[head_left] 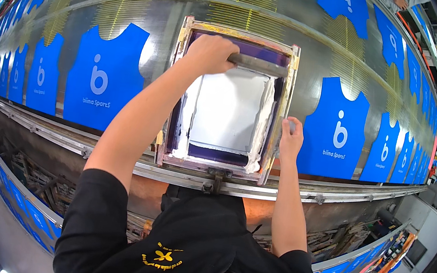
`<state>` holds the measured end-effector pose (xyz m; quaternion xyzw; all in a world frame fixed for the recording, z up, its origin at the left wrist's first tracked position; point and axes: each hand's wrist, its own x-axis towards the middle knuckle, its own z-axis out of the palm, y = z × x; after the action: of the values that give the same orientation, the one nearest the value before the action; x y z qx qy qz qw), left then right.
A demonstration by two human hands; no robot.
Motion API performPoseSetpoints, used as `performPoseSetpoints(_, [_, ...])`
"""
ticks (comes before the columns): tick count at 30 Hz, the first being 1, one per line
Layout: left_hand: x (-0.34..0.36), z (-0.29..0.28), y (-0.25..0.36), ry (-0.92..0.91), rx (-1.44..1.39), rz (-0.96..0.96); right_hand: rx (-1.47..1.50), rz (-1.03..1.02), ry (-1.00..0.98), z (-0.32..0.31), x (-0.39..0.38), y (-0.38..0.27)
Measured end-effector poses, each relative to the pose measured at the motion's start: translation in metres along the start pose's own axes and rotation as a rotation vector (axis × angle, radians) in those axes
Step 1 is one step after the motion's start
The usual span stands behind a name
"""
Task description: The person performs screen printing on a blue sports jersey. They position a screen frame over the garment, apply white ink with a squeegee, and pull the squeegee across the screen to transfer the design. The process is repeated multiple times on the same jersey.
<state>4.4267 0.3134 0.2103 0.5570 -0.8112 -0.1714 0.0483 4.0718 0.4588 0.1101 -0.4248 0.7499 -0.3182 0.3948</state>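
A screen printing frame (291, 80) lies in front of me on the long printing table, its mesh coated with white ink (227, 110). Thicker ridges of ink run down both sides of the mesh. My left hand (212, 54) reaches across to the far end of the frame, closed around a squeegee (260, 65) that lies crosswise there. At the frame's right outer edge, my right hand (291, 137) has its fingers curled against the side; part of that grip is hidden.
Blue shirt panels (121, 83) with white prints lie in rows on the printing table (292, 25), left, right and far side. A metal rail (320, 195) follows the near edge, with a clamp (217, 180) at the frame. Another person's hand (400, 1) shows at top right.
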Motion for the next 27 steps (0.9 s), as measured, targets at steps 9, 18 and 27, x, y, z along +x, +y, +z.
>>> performPoseSetpoints(9, [0.023, 0.009, -0.017, -0.070, 0.097, -0.078, -0.382, -0.981, 0.015, 0.040, 0.088, -0.142])
performPoseSetpoints(18, [-0.064, 0.051, 0.022, 0.044, 0.025, -0.127, -0.626, -1.000, -0.203, 0.071, 0.026, -0.118])
performPoseSetpoints(27, [-0.259, 0.107, 0.120, 0.144, -0.039, -0.093, -0.519, -0.904, -0.270, 0.007, -0.159, -0.026])
